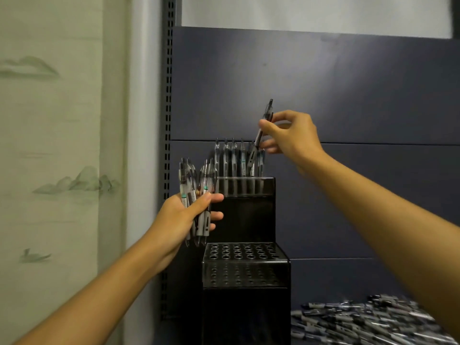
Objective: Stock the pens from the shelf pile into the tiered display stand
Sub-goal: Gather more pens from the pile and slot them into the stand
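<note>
Your right hand point(290, 131) pinches one clear-barrelled, dark-gripped pen point(260, 134), tilted over the black tiered stand's point(246, 215) top row. Left hand point(184, 217) fingers clamp a pen bundle point(196, 192).

Two bare forearms enter the frame from the bottom edge, one from the lower left corner and one from the lower right. Neither carries a sleeve, cuff, watch, bracelet or glove anywhere along its visible length; both are uncovered from the frame edge to the wrist. The left hand point(185, 215) at centre left and the right hand point(291, 135) just above the middle of the frame are bare as well, with no rings visible on the fingers point(267, 125). The nails look short and unpainted, though slight blur keeps finer detail from showing. The forearms are slim and smooth, with no visible marks.
</note>
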